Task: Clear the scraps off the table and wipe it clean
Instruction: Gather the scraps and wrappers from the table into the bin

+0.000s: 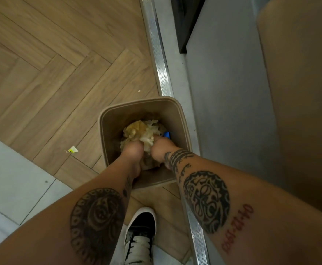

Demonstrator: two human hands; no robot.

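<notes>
Down inside the tan bin (pixel 181 119) on the herringbone floor (pixel 51 73), we see our left hand (pixel 131 150) and right hand (pixel 159 148) pressing on the crumpled scraps (pixel 143 131), which sit just ahead of our fingertips. Whether the fingers curl around the wad, we cannot tell. Left of them, a paper scrap (pixel 73 149) lies on the floor.

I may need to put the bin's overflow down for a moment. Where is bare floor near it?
Wood floor left of the bin is bare beyond the yellow scrap and white crumb. Right is crowded: a metal rail touches the bin. Inside, the left hand and right hand press crumpled paper.
</notes>
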